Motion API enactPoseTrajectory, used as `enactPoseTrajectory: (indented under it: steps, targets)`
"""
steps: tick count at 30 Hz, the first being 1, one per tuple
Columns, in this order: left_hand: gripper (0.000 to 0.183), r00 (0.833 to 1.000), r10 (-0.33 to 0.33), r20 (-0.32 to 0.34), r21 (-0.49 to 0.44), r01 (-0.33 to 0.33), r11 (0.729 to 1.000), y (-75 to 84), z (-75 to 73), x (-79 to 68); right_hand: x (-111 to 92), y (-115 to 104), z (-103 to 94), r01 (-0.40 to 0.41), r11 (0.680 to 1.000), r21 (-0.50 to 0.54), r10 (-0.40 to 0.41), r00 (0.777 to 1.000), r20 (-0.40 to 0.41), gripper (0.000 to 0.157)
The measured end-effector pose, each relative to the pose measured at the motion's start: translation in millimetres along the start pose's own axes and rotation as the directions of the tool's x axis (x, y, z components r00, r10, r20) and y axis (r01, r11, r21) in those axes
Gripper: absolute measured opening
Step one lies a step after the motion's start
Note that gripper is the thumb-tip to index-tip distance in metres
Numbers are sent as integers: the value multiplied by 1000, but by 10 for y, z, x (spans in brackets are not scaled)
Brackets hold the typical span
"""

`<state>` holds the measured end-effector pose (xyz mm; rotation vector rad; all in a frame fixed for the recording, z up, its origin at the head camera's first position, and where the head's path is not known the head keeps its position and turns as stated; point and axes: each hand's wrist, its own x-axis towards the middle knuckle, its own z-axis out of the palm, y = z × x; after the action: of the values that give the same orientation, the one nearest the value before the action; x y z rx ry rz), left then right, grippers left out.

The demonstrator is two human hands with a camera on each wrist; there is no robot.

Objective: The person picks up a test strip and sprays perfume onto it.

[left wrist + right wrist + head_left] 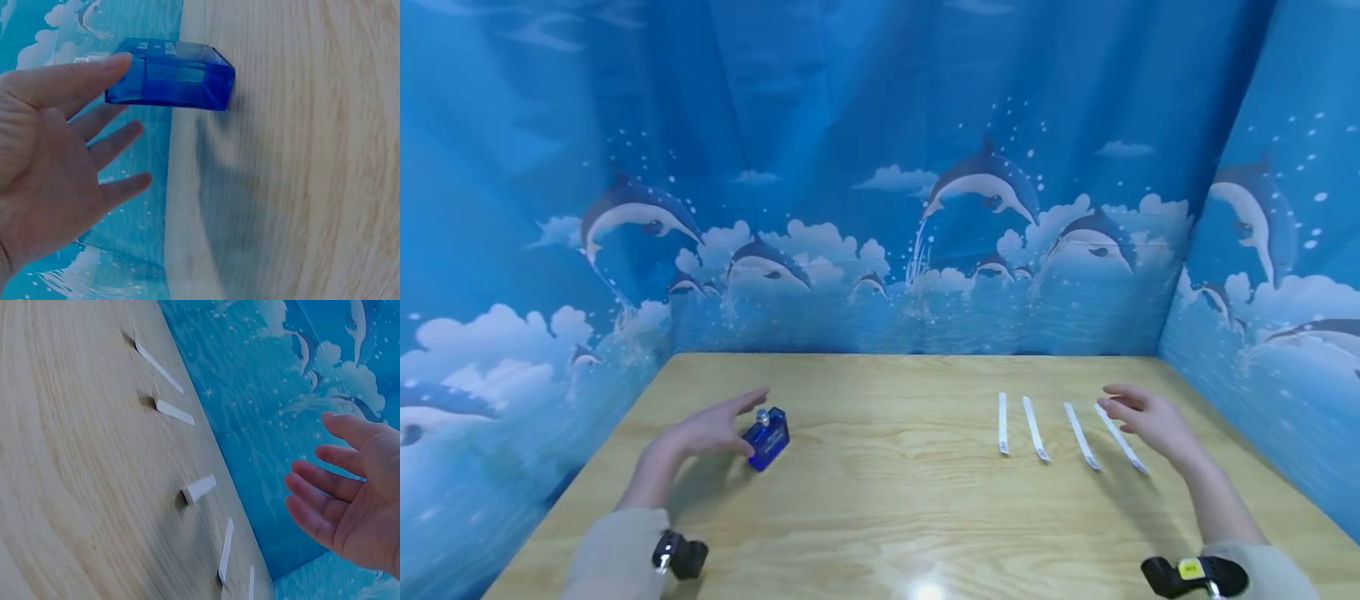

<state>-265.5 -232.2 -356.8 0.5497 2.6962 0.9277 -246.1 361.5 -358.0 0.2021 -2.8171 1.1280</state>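
A blue glass perfume bottle [767,439] with a silvery neck stands on the table at the left. My left hand [718,429] is beside it, fingers stretched out and spread. In the left wrist view the thumb of the left hand [56,156] overlaps the blue bottle [181,78], while the other fingers point past it. On the right lie several narrow white paper strips [1034,429], their near ends bent up. My right hand [1150,417] hovers over the rightmost strip [1123,442], fingers loosely curved, holding nothing. From the right wrist, the right hand [350,494] appears apart from the strips [226,550].
The light wooden table [880,508] reaches back to a blue curtain [850,125] printed with dolphins and clouds, which also hangs along both sides. Dark wrist devices [681,556] sit at both sleeves. Light reflects off the table's near middle.
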Motion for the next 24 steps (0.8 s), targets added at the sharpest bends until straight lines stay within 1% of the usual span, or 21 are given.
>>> enactPoseTrajectory:
  steps: [2, 7, 10, 13, 15, 18, 22, 24]
  targets:
    - [95, 1000, 4, -3, -20, -4, 1000, -34, 8, -8, -14, 31, -33, -9, 999, 30, 9, 1000, 7, 58]
    - [93, 1000, 10, 15, -61, -9, 998, -67, 26, 1, -64, 123, -102, -25, 995, 96, 23, 1000, 15, 56]
    - [92, 999, 12, 33, -99, -9, 995, -73, 31, 27, -99, 184, -145, -28, 990, 141, 28, 1000, 4, 55]
    - [92, 998, 28, 53, -145, -20, 989, -83, 29, 49, -126, 248, -190, -47, 983, 179, 50, 999, -13, 56]
    - [91, 997, 34, 64, -181, -22, 983, -86, 25, 49, -137, 285, -219, -60, 981, 187, 65, 998, -17, 58]
    - [87, 997, 23, 75, -222, -6, 975, -79, 23, 44, -161, 339, -258, -81, 981, 174, 85, 996, -15, 59]
    - [82, 996, -4, 84, -243, 24, 970, -58, 23, 38, -206, 394, -297, -88, 982, 168, 92, 996, -18, 57]
    - [82, 996, -4, 84, -240, 25, 970, -59, 24, 38, -226, 421, -317, -89, 979, 181, 94, 995, -19, 55]
